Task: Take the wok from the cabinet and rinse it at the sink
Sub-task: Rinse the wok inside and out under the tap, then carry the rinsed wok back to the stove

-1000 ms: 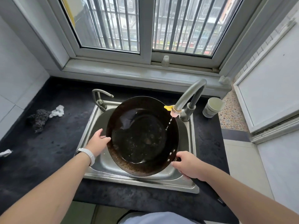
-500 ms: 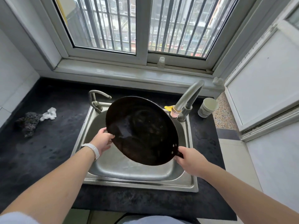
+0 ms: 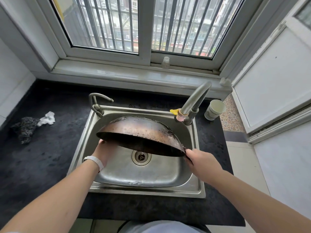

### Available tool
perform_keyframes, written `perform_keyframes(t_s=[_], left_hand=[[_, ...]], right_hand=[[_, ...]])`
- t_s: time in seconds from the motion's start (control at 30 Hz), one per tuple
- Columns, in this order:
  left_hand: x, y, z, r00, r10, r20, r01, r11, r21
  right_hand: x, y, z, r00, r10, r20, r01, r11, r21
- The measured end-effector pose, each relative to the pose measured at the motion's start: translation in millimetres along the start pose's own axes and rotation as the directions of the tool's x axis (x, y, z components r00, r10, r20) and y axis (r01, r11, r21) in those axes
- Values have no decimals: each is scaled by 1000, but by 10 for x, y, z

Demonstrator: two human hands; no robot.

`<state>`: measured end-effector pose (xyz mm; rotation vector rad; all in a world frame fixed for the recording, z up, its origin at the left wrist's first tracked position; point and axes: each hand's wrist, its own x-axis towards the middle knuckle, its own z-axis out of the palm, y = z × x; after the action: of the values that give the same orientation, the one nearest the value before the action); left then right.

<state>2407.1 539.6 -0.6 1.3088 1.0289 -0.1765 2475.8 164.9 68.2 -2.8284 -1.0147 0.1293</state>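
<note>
I am tipping the round, dark, rust-browned steel wok (image 3: 141, 132) bottom-up over the stainless steel sink (image 3: 117, 175) to drain it, my right hand (image 3: 200, 158) grasping its handle at four o'clock, my left hand (image 3: 104, 152) propping the nine-o'clock rim; fingers hidden, so its grip I cannot tell.

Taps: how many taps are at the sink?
2. A small thin tap at the back left corner of the sink; a big curved tap at its back right corner. None seems hidden.
</note>
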Motion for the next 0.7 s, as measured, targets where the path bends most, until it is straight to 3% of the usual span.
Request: perform_keyframes(t_s=[0.3, 0.43, 0.7], left_hand=[[-159, -22, -116, 997, 54, -47, -58, 995, -76], [-297, 6, -196, 983, 146, -110, -155, 985, -80], [-590, 138, -377, 940, 325, -104, -334, 939, -81]], right_hand=[[-5, -171, -119, 1000, -23, 1, 23, 1000, -1], [-28, -326, -174, 976, 93, 195, -119, 985, 127], [-186, -542, -249, 908, 227, 352, -362, 850, 382]])
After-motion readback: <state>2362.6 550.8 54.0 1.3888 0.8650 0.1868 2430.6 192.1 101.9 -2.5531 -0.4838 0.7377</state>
